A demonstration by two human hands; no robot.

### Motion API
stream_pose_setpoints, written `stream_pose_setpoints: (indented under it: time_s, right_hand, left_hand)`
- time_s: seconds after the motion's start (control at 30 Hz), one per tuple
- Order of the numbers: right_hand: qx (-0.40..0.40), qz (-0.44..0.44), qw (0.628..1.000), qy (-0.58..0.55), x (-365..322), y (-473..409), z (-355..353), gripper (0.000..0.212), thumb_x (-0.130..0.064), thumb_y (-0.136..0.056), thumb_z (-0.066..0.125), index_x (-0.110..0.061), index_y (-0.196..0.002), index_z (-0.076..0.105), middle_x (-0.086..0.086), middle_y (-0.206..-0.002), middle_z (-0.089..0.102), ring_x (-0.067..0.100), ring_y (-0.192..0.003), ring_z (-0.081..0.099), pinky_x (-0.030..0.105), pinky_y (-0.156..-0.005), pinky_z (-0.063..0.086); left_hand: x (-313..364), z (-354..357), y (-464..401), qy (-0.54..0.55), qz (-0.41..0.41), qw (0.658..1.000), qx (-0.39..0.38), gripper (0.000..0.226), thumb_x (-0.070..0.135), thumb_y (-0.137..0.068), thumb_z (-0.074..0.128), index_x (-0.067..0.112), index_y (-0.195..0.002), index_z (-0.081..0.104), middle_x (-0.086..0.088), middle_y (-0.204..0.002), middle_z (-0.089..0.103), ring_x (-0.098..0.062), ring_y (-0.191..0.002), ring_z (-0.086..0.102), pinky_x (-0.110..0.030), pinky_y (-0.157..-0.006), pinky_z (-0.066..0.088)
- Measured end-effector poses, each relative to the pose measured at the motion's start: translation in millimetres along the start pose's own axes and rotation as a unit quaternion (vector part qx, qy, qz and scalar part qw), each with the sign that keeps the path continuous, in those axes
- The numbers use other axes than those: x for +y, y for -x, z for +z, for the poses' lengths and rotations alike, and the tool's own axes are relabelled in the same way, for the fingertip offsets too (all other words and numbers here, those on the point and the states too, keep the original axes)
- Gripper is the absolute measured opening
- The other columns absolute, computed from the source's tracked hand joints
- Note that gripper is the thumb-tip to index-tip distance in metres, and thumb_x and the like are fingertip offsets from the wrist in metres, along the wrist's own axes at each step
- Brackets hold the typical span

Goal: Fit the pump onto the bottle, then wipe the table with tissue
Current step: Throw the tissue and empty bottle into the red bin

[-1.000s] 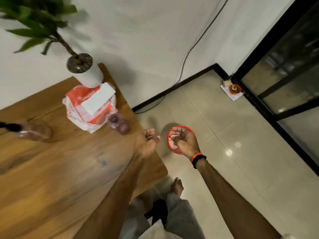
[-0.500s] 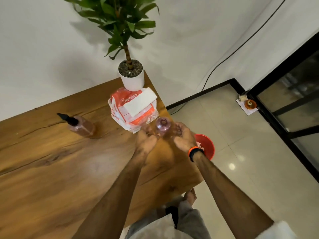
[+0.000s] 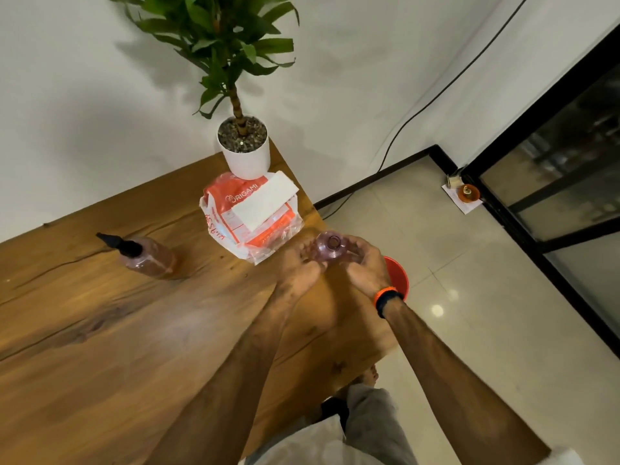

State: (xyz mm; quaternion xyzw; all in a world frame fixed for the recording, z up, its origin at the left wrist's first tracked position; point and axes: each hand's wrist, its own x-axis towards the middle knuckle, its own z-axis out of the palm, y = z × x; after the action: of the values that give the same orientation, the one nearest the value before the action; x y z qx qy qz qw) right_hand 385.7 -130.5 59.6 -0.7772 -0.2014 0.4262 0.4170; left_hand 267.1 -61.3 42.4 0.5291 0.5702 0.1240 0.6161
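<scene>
We see soft, dimmish indoor light. The plant (image 3: 218,38) throws a blurred shadow on the wall (image 3: 84,78) toward nine o'clock. A round glare spot gleams on the floor tiles (image 3: 437,310) at four o'clock. Straight lines bow near the edges; detail is slightly smeared throughout.

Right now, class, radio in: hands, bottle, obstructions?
Left hand and right hand both grip the open-necked clear pink plastic bottle. No pump fitted. Orange tissue pack close behind.
</scene>
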Motion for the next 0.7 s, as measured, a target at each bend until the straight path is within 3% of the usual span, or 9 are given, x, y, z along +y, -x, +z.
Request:
stream_pose_setpoints:
  time_s: [0.1,0.17,0.23,0.4,0.5,0.57,0.7]
  right_hand:
    - [0.025,-0.014,0.999,-0.022,8.5,0.6,-27.3,0.038,-0.003,-0.080,0.072,-0.031,-0.105,0.063,-0.016,-0.100,0.069,-0.009,-0.087,0.064,0.008,-0.071,0.052]
    - [0.044,-0.010,0.999,-0.013,18.9,-4.0,-50.5,0.044,0.004,-0.078,0.070,-0.030,-0.105,0.065,-0.019,-0.095,0.069,-0.009,-0.088,0.063,0.008,-0.071,0.052]
    - [0.055,-0.002,0.998,-0.008,31.2,-12.2,-74.7,0.047,0.010,-0.077,0.063,-0.022,-0.112,0.066,-0.013,-0.098,0.070,-0.006,-0.093,0.062,0.013,-0.075,0.051]
    - [0.064,0.025,0.997,-0.021,70.9,-46.4,-137.5,0.047,0.013,-0.077,0.060,-0.022,-0.108,0.069,-0.009,-0.100,0.072,0.004,-0.096,0.067,0.020,-0.079,0.053]
    - [0.053,0.042,0.997,-0.022,98.6,-69.6,-167.0,0.049,0.011,-0.075,0.061,-0.032,-0.097,0.070,-0.014,-0.097,0.073,0.001,-0.092,0.068,0.015,-0.076,0.052]
    - [0.040,0.058,0.998,-0.006,125.2,-90.4,-183.7,0.044,0.005,-0.074,0.065,-0.034,-0.094,0.069,-0.017,-0.094,0.073,-0.001,-0.090,0.068,0.016,-0.077,0.052]
    - [-0.004,0.097,0.994,0.049,193.1,-134.3,-200.5,0.050,0.006,-0.080,0.054,-0.025,-0.118,0.067,-0.003,-0.108,0.071,0.018,-0.104,0.064,0.036,-0.093,0.053]
  left_hand:
    - [14.6,23.6,2.4,-0.001,0.022,0.999,-0.040,0.032,0.009,-0.078,0.074,0.017,-0.109,0.068,0.003,-0.105,0.072,-0.015,-0.103,0.065,-0.028,-0.086,0.055]
    - [24.9,47.3,1.2,0.017,0.025,0.998,-0.053,0.027,0.008,-0.078,0.075,0.021,-0.100,0.067,0.009,-0.095,0.070,-0.007,-0.091,0.064,-0.010,-0.065,0.052]
    - [30.9,74.2,0.6,0.034,0.012,0.997,-0.070,0.029,0.006,-0.078,0.075,0.025,-0.097,0.064,0.012,-0.093,0.067,-0.003,-0.087,0.062,-0.007,-0.057,0.048]
    - [30.3,153.9,-14.8,0.023,-0.018,0.995,-0.092,0.037,-0.009,-0.075,0.069,0.024,-0.092,0.064,0.014,-0.087,0.067,-0.001,-0.084,0.063,-0.012,-0.066,0.050]
    - [20.5,198.7,-27.2,0.014,-0.029,0.996,-0.089,0.033,-0.003,-0.072,0.074,0.009,-0.102,0.069,-0.003,-0.097,0.073,-0.014,-0.091,0.066,-0.023,-0.084,0.054]
    - [6.8,231.4,-42.2,0.003,-0.047,0.995,-0.088,0.046,-0.001,-0.068,0.075,0.005,-0.113,0.068,-0.010,-0.110,0.072,-0.021,-0.102,0.066,-0.032,-0.093,0.053]
    - [-37.6,288.6,-78.1,-0.034,-0.098,0.994,-0.040,0.043,0.000,-0.081,0.069,0.007,-0.123,0.064,-0.010,-0.118,0.069,-0.023,-0.110,0.064,-0.022,-0.085,0.048]
